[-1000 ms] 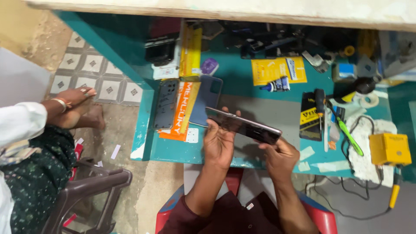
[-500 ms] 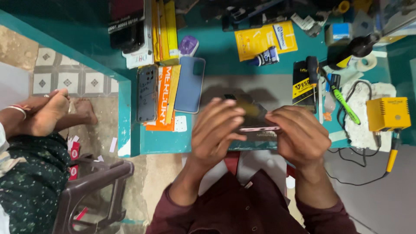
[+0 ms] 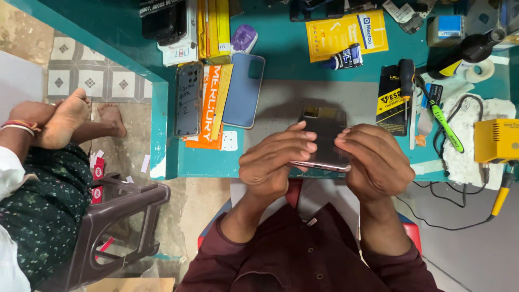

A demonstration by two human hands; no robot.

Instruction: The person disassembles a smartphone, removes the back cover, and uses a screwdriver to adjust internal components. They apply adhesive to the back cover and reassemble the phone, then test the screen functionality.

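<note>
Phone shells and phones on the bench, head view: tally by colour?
Grey phone, held by left hand and right hand: 1
Blue back cover: 1
Dark grey back cover: 1
Total: 3

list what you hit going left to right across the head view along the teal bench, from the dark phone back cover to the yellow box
dark phone back cover → orange packet → blue phone case → left hand → phone held in both hands → right hand → green-handled tool → yellow box
</note>
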